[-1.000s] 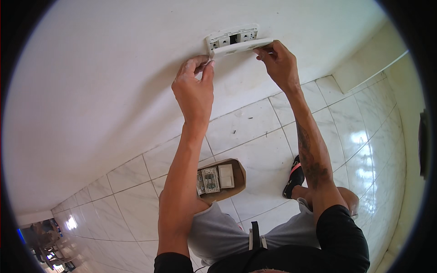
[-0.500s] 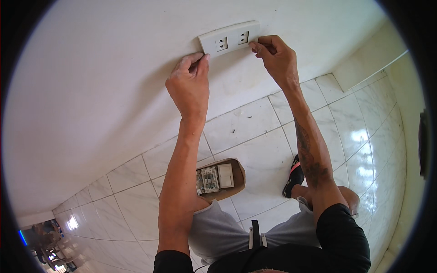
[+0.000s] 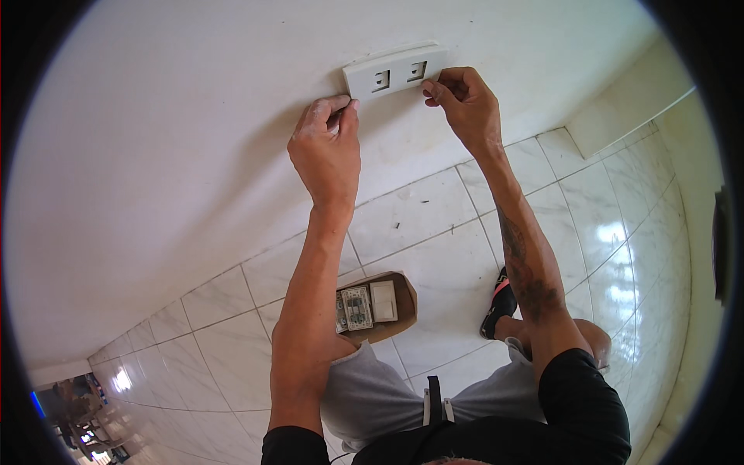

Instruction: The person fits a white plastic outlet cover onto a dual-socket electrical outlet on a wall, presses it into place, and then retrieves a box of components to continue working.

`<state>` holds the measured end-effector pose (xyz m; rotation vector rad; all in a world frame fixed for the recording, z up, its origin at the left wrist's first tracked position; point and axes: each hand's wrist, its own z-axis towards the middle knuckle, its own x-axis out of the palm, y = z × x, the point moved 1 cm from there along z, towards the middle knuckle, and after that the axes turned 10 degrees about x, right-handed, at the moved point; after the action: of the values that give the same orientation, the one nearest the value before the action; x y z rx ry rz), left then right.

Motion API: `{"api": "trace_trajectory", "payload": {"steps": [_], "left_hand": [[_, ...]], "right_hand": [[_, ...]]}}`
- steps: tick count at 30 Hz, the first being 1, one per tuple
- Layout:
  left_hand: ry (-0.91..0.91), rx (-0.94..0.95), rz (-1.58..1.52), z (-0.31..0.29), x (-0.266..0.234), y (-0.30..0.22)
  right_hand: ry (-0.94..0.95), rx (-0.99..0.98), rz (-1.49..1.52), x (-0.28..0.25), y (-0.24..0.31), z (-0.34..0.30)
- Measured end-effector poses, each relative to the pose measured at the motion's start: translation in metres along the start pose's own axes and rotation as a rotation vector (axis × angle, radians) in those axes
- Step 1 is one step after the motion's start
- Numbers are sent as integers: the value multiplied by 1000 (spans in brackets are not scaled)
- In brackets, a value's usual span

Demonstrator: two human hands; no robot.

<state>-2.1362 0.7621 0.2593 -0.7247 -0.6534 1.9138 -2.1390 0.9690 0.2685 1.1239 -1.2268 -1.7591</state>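
A white rectangular outlet cover plate with two square openings is held at the wall between my hands. Its upper edge stands off a white backing that shows as a thin strip above it. Parts of the sockets are visible through the openings. My left hand pinches the plate's lower left corner between thumb and fingers. On the other side, my right hand grips the lower right corner, its thumb toward me and its fingertips partly hidden behind the plate.
On the tiled floor, an open cardboard box holds a white switch plate and socket frames, partly behind my left forearm. Small dark bits lie near the wall. A black shoe is at right; cluttered objects stand far left.
The cover plate has come slightly away from the wall, down and to the right, baring the backing's upper edge. Both hands moved a little with it.
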Motion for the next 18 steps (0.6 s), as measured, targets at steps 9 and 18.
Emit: {"api": "trace_trajectory", "payload": {"steps": [9, 18], "left_hand": [[-4, -14, -10, 1, 1, 2], [-29, 15, -54, -4, 1, -4]], "right_hand": [[3, -25, 60, 1, 1, 1], [40, -16, 120, 6, -7, -4]]}}
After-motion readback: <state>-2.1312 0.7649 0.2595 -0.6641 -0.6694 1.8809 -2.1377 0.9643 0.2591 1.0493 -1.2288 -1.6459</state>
